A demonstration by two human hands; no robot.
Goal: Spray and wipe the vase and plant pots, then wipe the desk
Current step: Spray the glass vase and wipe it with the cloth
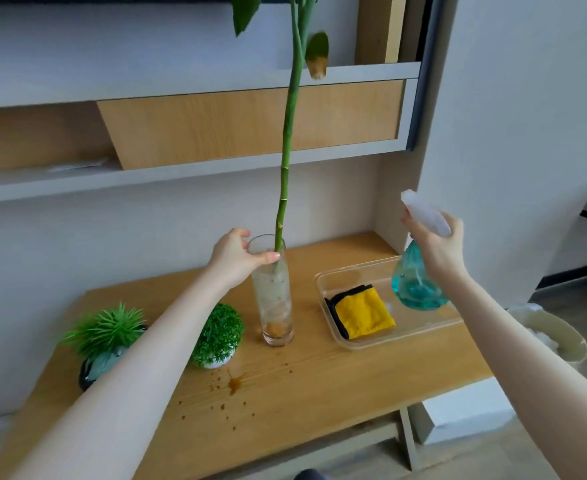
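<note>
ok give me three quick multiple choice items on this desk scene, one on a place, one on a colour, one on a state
1. Where does the folded yellow cloth lie?
A in the clear plastic tray
B on the shelf
C under the vase

2. What colour is the liquid in the spray bottle?
A red
B teal blue
C orange

3. What does the left hand do?
A hangs idle
B lifts a pot
C grips the rim of the tall glass vase

Answers: 1 A, the cloth sits inside the tray; 2 B, the bottle's body shows teal; 3 C, fingers curl round the rim.
</note>
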